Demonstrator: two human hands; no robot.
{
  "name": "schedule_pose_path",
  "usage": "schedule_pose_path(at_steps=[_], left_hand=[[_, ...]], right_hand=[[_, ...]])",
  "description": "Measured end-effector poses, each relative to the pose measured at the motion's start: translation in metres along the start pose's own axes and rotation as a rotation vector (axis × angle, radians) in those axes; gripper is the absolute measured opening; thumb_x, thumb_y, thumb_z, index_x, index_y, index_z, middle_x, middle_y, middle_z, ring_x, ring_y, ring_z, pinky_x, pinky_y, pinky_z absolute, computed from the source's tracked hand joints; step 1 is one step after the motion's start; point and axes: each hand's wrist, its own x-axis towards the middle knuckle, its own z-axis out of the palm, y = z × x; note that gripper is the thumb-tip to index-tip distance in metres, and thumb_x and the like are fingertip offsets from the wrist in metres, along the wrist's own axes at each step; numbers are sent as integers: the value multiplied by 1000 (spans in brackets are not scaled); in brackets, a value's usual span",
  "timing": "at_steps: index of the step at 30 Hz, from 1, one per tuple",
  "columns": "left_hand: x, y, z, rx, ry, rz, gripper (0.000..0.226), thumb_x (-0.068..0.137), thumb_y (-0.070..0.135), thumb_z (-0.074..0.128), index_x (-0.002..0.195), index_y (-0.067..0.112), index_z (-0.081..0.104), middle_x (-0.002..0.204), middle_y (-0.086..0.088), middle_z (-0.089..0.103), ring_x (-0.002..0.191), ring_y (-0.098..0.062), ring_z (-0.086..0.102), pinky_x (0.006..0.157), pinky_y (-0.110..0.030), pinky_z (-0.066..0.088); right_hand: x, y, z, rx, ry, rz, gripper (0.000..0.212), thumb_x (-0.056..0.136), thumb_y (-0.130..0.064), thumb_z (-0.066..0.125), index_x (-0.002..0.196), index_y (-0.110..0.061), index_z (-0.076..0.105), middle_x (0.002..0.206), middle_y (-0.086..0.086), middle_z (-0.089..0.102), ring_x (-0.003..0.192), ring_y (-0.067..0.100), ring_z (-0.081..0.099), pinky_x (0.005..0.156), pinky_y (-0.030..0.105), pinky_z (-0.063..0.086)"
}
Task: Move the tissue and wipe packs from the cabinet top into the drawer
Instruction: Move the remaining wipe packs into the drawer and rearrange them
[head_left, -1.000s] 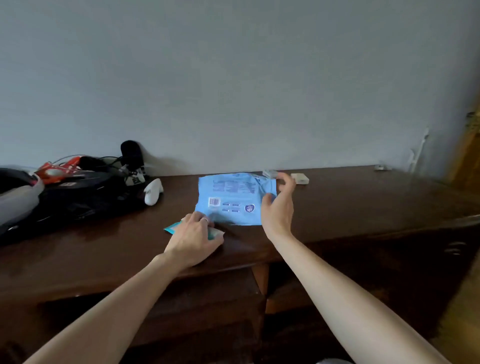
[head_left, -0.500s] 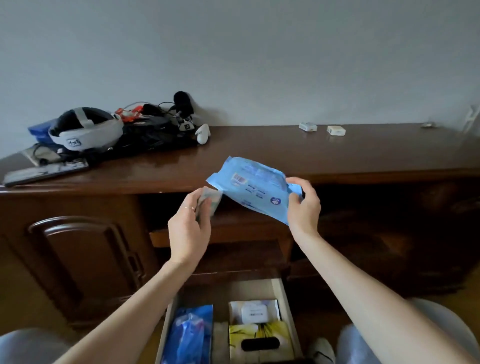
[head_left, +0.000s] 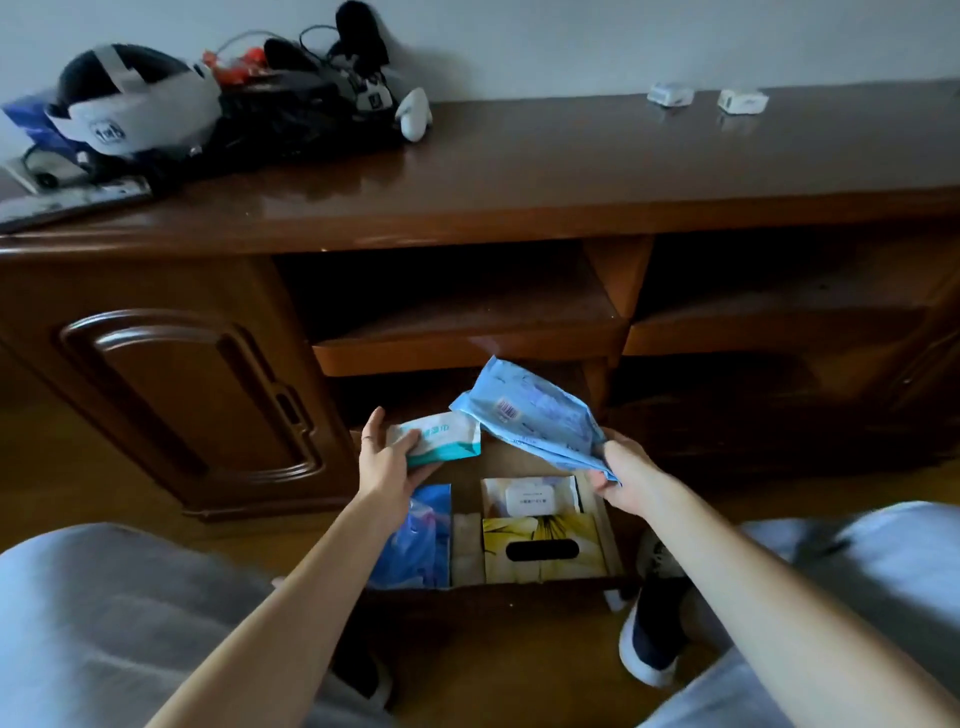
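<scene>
Your left hand has dropped from cabinet height to just above the open drawer, its grip curled round the small white-and-teal wipe pack. Your right hand has come down with it, pinching one end of the larger blue pack, which now tilts up and away over the drawer's back half. Both packs have left the tabletop and hang in the air, not yet inside. Below them the drawer shows more fully than before: a blue bag, a white lidded pack and a yellow tissue box.
</scene>
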Motion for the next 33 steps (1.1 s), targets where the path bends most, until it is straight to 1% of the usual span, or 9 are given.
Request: schedule_pose_path(at_steps=[4, 6, 9, 11, 16, 21, 25, 30, 33], left_hand=[[18, -21, -18, 170, 106, 104, 39, 101, 4, 52, 126, 32, 61, 121, -5, 60, 95, -24, 72, 63, -34, 62], [28, -28, -36, 258, 216, 184, 38, 100, 4, 55, 129, 27, 53, 128, -6, 57, 105, -21, 66, 68, -28, 61], [43, -37, -63, 367, 263, 148, 42, 96, 6, 62, 130, 23, 45, 132, -6, 56, 108, -17, 62, 86, -29, 56], [54, -43, -72, 426, 279, 103, 40, 93, 7, 65, 125, 21, 48, 125, -7, 58, 96, -13, 63, 78, -26, 56], [75, -56, -75, 279, 399, -20, 35, 83, 2, 71, 110, 21, 56, 104, -5, 66, 90, -19, 70, 68, -31, 60], [82, -57, -85, 77, 518, -188, 28, 78, 2, 69, 105, 10, 71, 104, -12, 73, 94, -30, 72, 86, -47, 60], [78, -55, -81, -45, 392, -248, 20, 91, 10, 70, 109, 4, 67, 104, -20, 72, 80, -27, 75, 64, -34, 63], [78, -70, -77, 104, 198, -223, 18, 93, 6, 67, 110, 10, 73, 108, -12, 74, 92, -27, 76, 79, -38, 63], [75, -81, -67, 241, 118, -138, 5, 90, 7, 71, 94, 7, 74, 104, -14, 76, 88, -24, 76, 70, -31, 62]], right_hand=[[13, 12, -9, -11, 108, 61, 33, 99, -3, 35, 101, -14, 66, 69, 7, 55, 41, 11, 41, 32, 16, 30], [24, 12, -15, -14, 237, 46, 36, 98, -1, 33, 101, -15, 66, 77, 8, 54, 51, 14, 41, 34, 14, 31], [40, 17, -25, -124, 342, 20, 38, 96, 2, 30, 95, -15, 64, 75, 9, 51, 54, 16, 39, 36, 14, 29], [52, 23, -26, -178, 355, 25, 38, 94, 3, 28, 88, -15, 61, 74, 10, 51, 54, 16, 40, 35, 15, 29], [73, 40, -14, -232, 336, 31, 39, 93, 3, 31, 98, -15, 64, 82, 11, 58, 57, 18, 44, 38, 18, 31], [85, 50, -10, -230, 346, 45, 33, 95, -1, 35, 100, -17, 64, 85, 11, 61, 61, 20, 50, 43, 23, 36], [90, 65, -8, -255, 385, 91, 28, 98, -3, 38, 103, -15, 62, 80, 11, 61, 58, 21, 53, 47, 27, 40], [95, 69, -16, -322, 405, 135, 27, 101, -9, 36, 106, -12, 63, 81, 10, 61, 60, 23, 53, 48, 28, 38], [90, 70, -20, -583, 285, 106, 22, 100, -9, 39, 103, -12, 61, 81, 9, 57, 63, 23, 52, 50, 27, 36]])
